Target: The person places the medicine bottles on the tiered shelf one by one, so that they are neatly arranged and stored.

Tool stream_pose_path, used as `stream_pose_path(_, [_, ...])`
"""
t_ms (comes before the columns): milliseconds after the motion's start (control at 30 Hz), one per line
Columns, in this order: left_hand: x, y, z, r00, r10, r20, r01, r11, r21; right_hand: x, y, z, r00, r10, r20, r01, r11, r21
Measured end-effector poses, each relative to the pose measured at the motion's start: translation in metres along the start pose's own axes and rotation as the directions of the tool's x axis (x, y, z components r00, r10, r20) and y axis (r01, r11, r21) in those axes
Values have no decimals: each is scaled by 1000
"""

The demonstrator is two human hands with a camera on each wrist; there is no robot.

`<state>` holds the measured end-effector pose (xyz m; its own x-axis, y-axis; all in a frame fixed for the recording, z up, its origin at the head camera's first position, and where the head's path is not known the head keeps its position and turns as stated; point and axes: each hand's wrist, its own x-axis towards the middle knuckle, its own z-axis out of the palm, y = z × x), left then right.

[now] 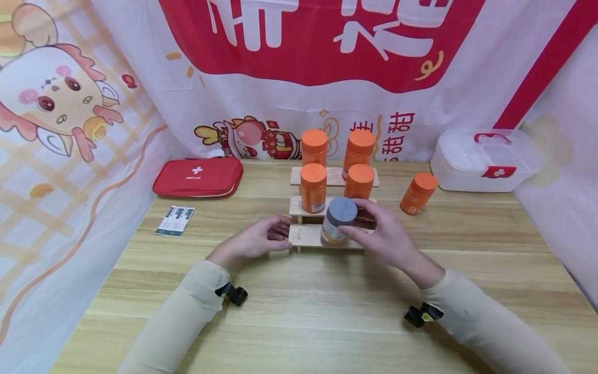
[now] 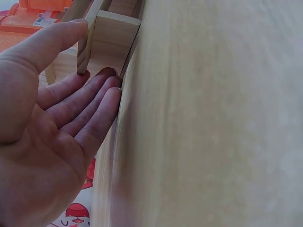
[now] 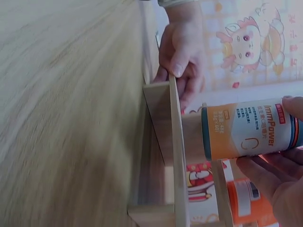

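My right hand (image 1: 390,239) grips a supplement bottle (image 3: 253,130) with a grey lid (image 1: 342,210) and a white-and-orange label reading "ImmPower". It stands upright, a small gap above the front step of a three-step wooden rack (image 1: 306,236). At the rack's left end, my left hand (image 1: 254,238) holds the front step's edge, its thumb (image 2: 64,40) at the board's top side and the other fingers (image 2: 90,101) below. Orange bottles (image 1: 314,189) stand in pairs on the middle and back steps.
A lone orange bottle (image 1: 419,195) stands right of the rack, before a clear first-aid box (image 1: 486,161). To the left lie a red first-aid pouch (image 1: 198,177) and a printed card (image 1: 175,221). Printed cloth (image 1: 289,98) hangs behind the table.
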<state>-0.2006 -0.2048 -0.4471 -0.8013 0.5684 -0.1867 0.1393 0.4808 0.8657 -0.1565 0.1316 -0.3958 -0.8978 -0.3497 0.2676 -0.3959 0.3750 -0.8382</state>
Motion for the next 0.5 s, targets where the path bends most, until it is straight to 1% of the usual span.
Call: stream_pose_path(500, [1,-2,0,1000,23,4,-23,1000,-7,18,-7,33,1000,24,-14,-24,998,57])
